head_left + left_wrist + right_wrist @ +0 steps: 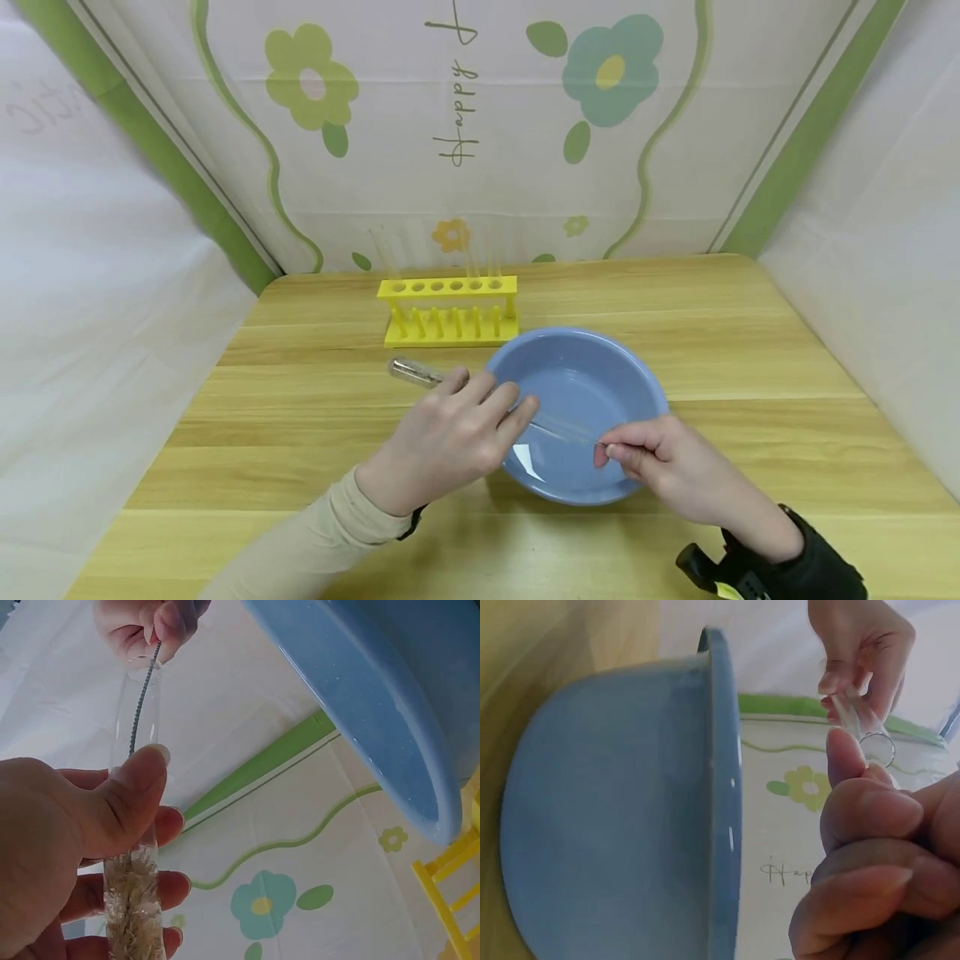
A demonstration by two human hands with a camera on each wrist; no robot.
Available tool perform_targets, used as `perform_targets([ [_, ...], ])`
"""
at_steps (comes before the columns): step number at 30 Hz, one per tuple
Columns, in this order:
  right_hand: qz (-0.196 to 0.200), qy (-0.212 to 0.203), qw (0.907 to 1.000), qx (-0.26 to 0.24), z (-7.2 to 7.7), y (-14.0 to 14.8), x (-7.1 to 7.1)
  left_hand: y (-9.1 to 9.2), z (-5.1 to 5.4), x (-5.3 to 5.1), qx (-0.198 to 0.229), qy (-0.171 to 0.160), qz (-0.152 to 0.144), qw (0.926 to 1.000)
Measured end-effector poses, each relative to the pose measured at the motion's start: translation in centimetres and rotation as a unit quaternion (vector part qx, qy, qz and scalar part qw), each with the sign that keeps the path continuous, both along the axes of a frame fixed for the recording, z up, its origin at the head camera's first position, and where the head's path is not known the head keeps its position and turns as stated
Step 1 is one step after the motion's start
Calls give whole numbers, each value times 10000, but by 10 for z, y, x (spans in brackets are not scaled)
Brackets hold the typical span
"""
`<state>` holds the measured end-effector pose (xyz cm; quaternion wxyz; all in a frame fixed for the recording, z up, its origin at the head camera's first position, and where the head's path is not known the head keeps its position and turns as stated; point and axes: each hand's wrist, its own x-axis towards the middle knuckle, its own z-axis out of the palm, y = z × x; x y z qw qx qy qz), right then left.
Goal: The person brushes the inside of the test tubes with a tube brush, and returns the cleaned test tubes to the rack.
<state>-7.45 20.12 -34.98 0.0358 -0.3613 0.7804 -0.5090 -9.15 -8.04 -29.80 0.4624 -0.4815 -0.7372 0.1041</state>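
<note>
My left hand grips a clear glass test tube, thumb on one side and fingers on the other, above the left part of a blue basin. Inside the tube are the pale bristles of a brush, seen in the left wrist view. The brush's twisted wire stem comes out of the tube's mouth. My right hand pinches the end of that wire between thumb and fingers, just beyond the mouth, over the basin's right side.
Behind the basin, to its left, stands a yellow test tube rack with several slots; three clear tubes stand in it, the leftmost tilted. A flowered white cloth hangs behind the wooden table. The basin holds some water.
</note>
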Motion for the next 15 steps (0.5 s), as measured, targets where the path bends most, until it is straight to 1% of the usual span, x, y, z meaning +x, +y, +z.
perform_targets([
  [3, -408, 610, 9970, 256, 2, -2, 1, -1, 1, -1, -7, -127, 64, 9999],
  [5, -594, 1031, 9921, 394, 4, -3, 1, -2, 2, -1, -16, -240, 119, 9996],
  [7, -753, 1518, 9841, 537, 6, -4, 1, -4, 3, -2, -44, -330, 173, 9993],
  [8, -855, 1794, 9781, 617, 7, -4, 2, -4, 3, -2, -48, -372, 181, 9991],
  [10, -1041, 2389, 9624, 762, 8, -4, 1, -6, 2, -2, -58, -451, 168, 9988],
  [11, -1134, 2694, 9529, 811, 7, -4, 1, -7, 1, -3, -59, -493, 151, 9987],
  [14, -1428, 3534, 9199, 922, 5, -4, -1, -9, -1, -6, -38, -651, 106, 9978],
  [15, -1492, 3739, 9106, 940, 4, -5, -2, -9, -2, -7, -46, -731, 117, 9972],
])
